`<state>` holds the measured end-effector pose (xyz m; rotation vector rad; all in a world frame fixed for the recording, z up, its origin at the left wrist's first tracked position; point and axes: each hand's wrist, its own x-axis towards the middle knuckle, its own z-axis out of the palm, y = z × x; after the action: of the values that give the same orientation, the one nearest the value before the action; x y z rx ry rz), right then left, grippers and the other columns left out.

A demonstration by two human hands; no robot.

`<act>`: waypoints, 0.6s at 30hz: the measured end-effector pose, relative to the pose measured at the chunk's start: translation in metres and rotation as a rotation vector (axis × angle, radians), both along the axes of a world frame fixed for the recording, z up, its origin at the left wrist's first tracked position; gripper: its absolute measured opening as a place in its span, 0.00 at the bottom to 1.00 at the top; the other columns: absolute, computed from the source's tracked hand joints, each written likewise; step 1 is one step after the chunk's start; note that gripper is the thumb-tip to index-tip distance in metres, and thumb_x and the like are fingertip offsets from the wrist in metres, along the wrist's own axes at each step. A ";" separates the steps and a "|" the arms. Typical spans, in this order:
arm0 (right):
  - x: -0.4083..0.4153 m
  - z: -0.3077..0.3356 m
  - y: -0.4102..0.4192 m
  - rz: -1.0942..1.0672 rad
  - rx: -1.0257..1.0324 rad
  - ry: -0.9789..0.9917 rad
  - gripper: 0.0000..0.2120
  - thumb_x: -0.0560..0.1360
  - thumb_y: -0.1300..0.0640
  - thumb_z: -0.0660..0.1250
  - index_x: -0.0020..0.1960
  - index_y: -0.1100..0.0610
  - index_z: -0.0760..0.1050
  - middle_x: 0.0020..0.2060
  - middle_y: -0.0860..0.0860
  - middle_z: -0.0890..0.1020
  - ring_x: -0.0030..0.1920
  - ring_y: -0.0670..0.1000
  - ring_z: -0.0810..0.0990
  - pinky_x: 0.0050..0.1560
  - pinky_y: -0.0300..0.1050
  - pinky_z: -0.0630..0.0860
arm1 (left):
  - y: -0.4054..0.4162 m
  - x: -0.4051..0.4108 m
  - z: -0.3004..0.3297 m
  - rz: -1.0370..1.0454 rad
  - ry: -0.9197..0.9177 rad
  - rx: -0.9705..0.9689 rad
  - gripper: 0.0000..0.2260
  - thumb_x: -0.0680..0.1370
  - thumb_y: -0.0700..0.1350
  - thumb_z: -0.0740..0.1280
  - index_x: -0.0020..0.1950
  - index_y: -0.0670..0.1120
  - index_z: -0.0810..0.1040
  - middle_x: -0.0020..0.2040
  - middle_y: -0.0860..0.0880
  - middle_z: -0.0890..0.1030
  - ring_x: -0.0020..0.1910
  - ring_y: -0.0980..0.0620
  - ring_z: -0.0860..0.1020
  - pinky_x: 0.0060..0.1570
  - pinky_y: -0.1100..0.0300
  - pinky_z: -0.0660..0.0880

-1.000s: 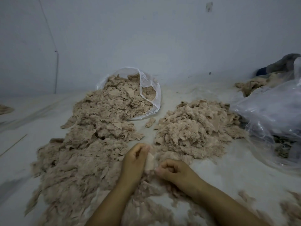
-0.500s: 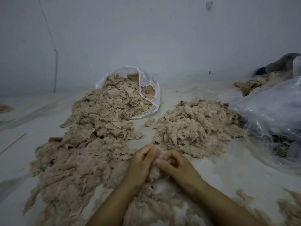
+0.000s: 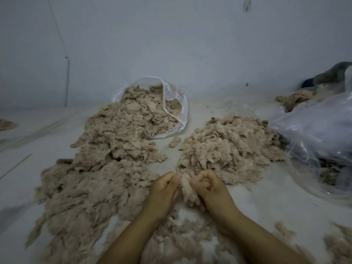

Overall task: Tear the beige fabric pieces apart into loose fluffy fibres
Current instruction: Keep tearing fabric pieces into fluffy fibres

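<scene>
Pale surface, dusted with lint, runs to a plain bluish wall; a thin pipe stands against the wall at far left. A clear bag lies on its side at centre far, spilling fabric pieces in a long heap down the left. A second, fluffier pile sits right of centre. A crumpled plastic sheet crowds the right edge, touching that pile. Near centre, left hand and right hand are curled, both pinching one fabric tuft between them. Loose fibres lie under the forearms.
</scene>
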<state>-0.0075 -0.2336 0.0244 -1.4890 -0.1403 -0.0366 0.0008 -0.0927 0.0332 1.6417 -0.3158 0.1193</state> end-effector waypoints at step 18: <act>0.000 -0.004 0.003 -0.034 -0.359 -0.194 0.24 0.72 0.70 0.61 0.32 0.41 0.78 0.32 0.39 0.79 0.31 0.40 0.74 0.34 0.32 0.68 | 0.004 0.003 -0.001 0.035 0.155 -0.190 0.10 0.71 0.49 0.68 0.35 0.44 0.75 0.22 0.49 0.65 0.19 0.56 0.60 0.19 0.67 0.59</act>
<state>-0.0076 -0.2304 0.0203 -1.8451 -0.2900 -0.1923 0.0041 -0.0885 0.0327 1.4585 -0.1524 0.0466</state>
